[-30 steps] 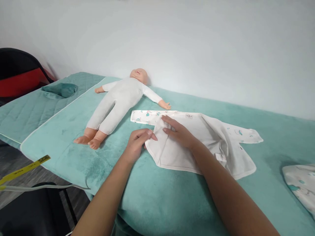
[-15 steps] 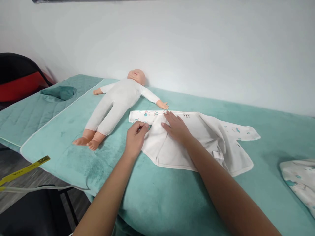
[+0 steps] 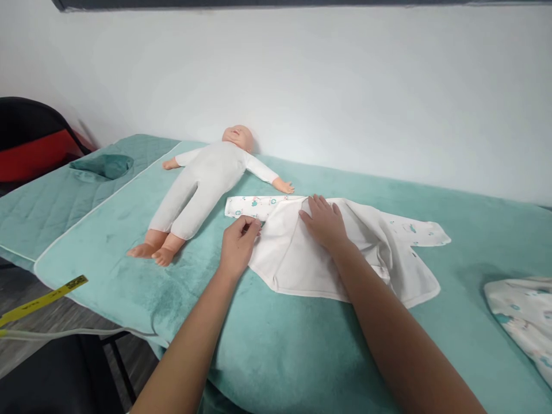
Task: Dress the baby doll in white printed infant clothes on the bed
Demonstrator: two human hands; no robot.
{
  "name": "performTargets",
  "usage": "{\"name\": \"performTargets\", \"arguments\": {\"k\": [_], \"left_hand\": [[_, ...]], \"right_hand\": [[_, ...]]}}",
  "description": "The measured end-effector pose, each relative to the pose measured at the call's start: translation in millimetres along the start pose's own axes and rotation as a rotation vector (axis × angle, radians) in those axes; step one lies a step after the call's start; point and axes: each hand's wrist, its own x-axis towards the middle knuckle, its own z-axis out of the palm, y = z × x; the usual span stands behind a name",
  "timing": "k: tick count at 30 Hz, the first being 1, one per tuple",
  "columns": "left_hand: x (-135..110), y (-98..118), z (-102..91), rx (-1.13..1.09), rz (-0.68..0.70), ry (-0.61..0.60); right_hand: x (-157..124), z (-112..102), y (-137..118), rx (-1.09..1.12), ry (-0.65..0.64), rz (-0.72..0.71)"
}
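Observation:
A small white baby shirt (image 3: 297, 259) lies spread out on the green table cover, its plain inner side up and its printed sleeves stretched to left and right. At the shirt's left edge, just under the left sleeve, my left hand (image 3: 239, 244) pinches the fabric between thumb and fingers. My right hand (image 3: 325, 223) rests flat on the upper middle of the shirt, fingers spread. Beyond the left sleeve, a baby doll (image 3: 207, 178) in a white body suit lies on its back with arms out, one hand close to the shirt.
More printed white cloth (image 3: 524, 319) lies at the right edge of the green cover (image 3: 302, 351). A white wall (image 3: 345, 98) rises behind. To the left are a quilted green pad (image 3: 38, 192), a black-and-red chair (image 3: 37, 152), a yellow tag (image 3: 47, 299) and a dark seat (image 3: 60, 376).
My right hand has slid to the right across the shirt. My left hand keeps its place at the left edge. The view has tilted up slightly.

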Motion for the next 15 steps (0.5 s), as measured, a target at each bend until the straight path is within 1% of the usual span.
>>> {"name": "performTargets", "arguments": {"k": [4, 7, 13, 15], "left_hand": [[1.0, 0.3, 0.0, -0.014, -0.018, -0.006], [2.4, -0.6, -0.5, -0.041, -0.015, 0.014], [3.6, -3.7, -1.7, -0.091, 0.007, 0.033], [3.6, -4.3, -1.9, -0.109, 0.003, 0.033]], "right_hand": [[1.9, -0.1, 2.9, -0.043, -0.044, -0.014], [1.4, -3.1, 8.0, -0.064, -0.067, -0.039], [-9.0, -15.0, 30.1, -0.101, -0.066, -0.016], [-14.5, -19.6, 39.7, -0.106, -0.071, -0.033]]}}
